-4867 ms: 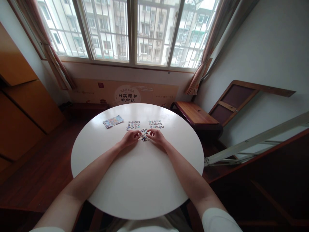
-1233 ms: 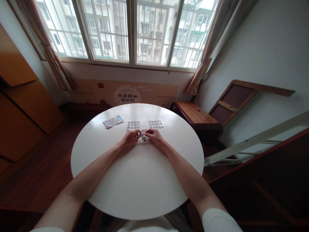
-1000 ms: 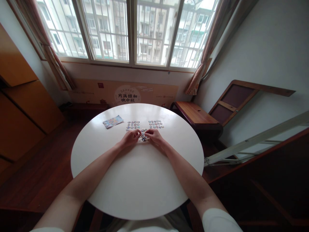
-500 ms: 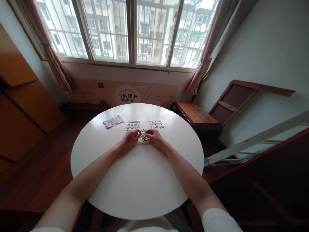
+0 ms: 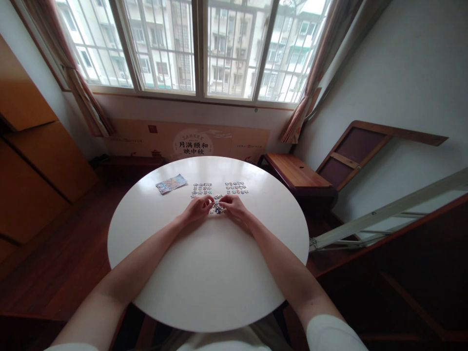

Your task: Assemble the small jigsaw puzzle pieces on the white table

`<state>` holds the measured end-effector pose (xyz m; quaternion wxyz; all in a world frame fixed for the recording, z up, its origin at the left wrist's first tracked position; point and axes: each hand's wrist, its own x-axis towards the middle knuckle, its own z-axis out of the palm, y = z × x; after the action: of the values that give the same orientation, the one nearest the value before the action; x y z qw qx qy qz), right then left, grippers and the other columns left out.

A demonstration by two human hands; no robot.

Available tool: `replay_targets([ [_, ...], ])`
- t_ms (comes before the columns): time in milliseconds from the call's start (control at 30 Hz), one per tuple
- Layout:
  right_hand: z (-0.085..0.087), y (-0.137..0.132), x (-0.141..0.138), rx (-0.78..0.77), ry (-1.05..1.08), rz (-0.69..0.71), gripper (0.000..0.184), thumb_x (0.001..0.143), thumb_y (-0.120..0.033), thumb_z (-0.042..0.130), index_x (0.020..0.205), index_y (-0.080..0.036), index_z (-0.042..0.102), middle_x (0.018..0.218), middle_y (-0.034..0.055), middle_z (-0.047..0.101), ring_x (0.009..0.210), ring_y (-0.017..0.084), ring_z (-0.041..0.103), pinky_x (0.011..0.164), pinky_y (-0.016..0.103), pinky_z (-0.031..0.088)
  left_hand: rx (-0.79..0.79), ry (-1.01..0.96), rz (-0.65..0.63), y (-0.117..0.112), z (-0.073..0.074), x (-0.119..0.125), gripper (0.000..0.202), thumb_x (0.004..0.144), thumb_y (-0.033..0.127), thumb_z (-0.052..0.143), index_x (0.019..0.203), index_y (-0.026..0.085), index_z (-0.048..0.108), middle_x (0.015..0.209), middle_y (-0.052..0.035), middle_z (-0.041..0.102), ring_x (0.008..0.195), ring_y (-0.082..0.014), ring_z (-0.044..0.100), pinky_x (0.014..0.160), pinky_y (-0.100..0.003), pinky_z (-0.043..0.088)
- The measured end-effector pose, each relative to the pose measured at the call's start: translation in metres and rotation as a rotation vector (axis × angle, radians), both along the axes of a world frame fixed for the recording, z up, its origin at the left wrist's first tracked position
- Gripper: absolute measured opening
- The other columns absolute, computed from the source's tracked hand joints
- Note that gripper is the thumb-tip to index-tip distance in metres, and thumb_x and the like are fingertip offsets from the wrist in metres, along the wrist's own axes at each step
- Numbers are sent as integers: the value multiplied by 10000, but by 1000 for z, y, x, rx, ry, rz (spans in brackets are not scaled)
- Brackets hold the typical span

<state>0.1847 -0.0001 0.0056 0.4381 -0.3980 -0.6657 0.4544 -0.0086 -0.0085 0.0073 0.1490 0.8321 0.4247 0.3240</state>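
A small heap of jigsaw puzzle pieces (image 5: 218, 210) lies on the round white table (image 5: 204, 273). My left hand (image 5: 199, 207) reaches in from the left side of the heap, thumb and fingers pinched on a puzzle piece, little of which shows. Opposite it, my right hand (image 5: 234, 205) is closed in a similar pinch, with a piece mostly hidden at its fingertips. The two hands nearly meet over the heap. Beyond them, pieces are set out in rows, one group at left (image 5: 202, 188) and another group at right (image 5: 237, 187).
A colourful picture sheet (image 5: 171, 184) lies at the table's far left. Past the right edge stands a wooden bench (image 5: 298, 170), with a folded ladder (image 5: 387, 212) nearer. A printed cardboard panel (image 5: 248, 139) leans below the barred window (image 5: 164, 44).
Almost nothing differs. Both hands keep their pinched pose over the heap, and the rows of pieces and picture sheet stay in place.
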Motion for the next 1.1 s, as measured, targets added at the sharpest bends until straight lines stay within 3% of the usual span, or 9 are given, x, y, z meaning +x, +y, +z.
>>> replay_targets([
  [1100,-3,2,1,31,-19,8,235,644,-321,680,752,-115,656,644,28,622,574,116,537,551,244,414,24,5,2,2,-2,0,205,839,328,477,857,177,615,581,29,604,513,-84,500,557,-185,364],
])
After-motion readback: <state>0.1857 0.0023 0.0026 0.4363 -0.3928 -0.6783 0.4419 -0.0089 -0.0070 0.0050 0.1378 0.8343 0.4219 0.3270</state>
